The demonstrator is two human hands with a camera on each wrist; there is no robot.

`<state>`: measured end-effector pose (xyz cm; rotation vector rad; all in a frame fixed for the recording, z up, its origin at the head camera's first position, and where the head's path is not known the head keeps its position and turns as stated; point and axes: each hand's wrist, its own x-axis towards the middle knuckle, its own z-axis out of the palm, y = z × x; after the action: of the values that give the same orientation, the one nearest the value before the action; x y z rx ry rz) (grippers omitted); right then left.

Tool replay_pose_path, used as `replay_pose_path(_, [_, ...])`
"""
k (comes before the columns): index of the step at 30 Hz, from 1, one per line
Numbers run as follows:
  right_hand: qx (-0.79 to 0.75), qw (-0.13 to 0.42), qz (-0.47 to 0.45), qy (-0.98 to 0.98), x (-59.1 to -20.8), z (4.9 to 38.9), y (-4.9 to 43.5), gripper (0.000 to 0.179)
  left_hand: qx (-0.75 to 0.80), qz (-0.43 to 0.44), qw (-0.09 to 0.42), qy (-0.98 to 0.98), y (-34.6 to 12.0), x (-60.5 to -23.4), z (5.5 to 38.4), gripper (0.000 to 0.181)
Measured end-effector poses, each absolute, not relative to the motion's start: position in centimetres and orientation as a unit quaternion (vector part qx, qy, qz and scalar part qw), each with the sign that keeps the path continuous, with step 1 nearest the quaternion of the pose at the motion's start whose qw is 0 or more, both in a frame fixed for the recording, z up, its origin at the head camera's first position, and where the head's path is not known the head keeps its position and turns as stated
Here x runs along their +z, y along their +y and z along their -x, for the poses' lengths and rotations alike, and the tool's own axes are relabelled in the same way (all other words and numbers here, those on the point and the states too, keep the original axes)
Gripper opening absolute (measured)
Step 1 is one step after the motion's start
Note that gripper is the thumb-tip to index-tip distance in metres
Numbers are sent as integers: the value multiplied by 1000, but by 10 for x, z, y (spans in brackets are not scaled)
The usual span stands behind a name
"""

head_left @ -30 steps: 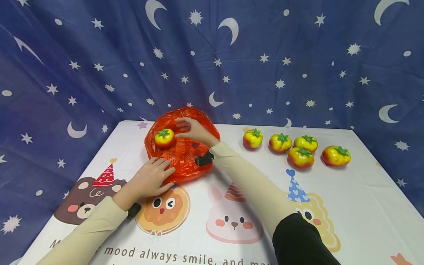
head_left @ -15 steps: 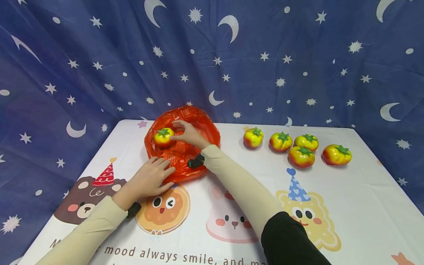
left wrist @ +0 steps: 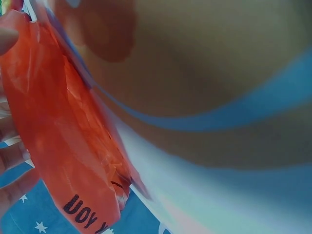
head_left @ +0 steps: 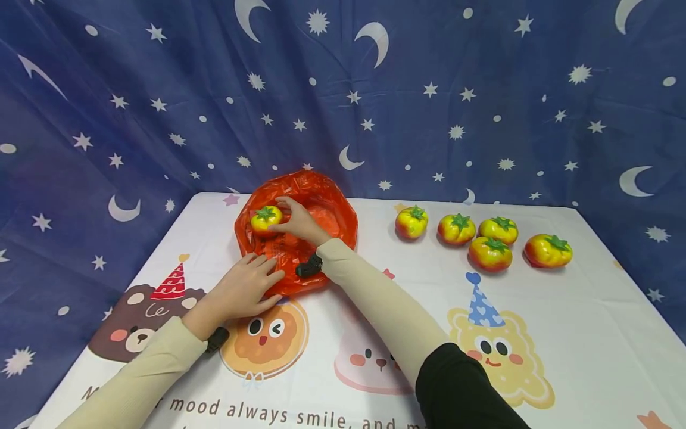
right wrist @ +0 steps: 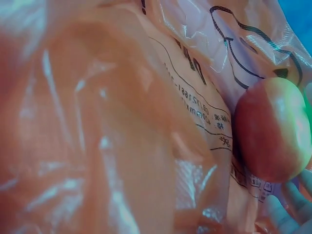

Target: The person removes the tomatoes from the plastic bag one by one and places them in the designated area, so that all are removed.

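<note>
A red plastic bag (head_left: 327, 220) lies wide at the back left of the table, its mouth facing up. On it, at the left, sits a yellow-and-red tomato (head_left: 260, 225) with a green leafy top. My right hand (head_left: 301, 223) reaches in from the right, thumb and forefinger spread at the tomato's right side. In the right wrist view, fingertips (right wrist: 285, 214) are close by the tomato (right wrist: 270, 131); whether they press on it is unclear. My left hand (head_left: 243, 289) holds the bag's near left rim, with bag wall (left wrist: 63, 141) between thumb and fingers in the left wrist view.
Several similar tomatoes (head_left: 490, 254) stand at the back right; one tomato (head_left: 411, 223) is apart, nearer the bag. The white printed tablecloth (head_left: 600, 339) covers the table. A blue star-patterned curtain (head_left: 418, 149) hangs behind it.
My right hand has moved left and slightly nearer, bringing thumb and forefinger up to the tomato in the bag. The tomato and my left hand have stayed put.
</note>
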<state>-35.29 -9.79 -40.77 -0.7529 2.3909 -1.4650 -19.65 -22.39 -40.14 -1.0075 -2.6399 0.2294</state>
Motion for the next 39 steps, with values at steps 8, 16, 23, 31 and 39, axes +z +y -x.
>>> replay_pose_path(8, [-500,128,243,822,-415,352,-102,77,81,355,156,-918,-225,-402,197,40])
replay_pose_path(16, [-502,125,252,818,-421,354,-102,72,80,355,149,-919,-226,-402,197,40])
replay_pose_path(23, [-523,143,243,804,-425,356,-104,71,77,354,148,-920,-227,-402,197,40])
replay_pose_path(31, [-539,148,225,798,-422,354,-105,69,78,358,153,-918,-227,-403,198,40])
replay_pose_path(39, [-551,145,210,795,-421,352,-105,66,77,355,147,-920,-227,-403,198,39])
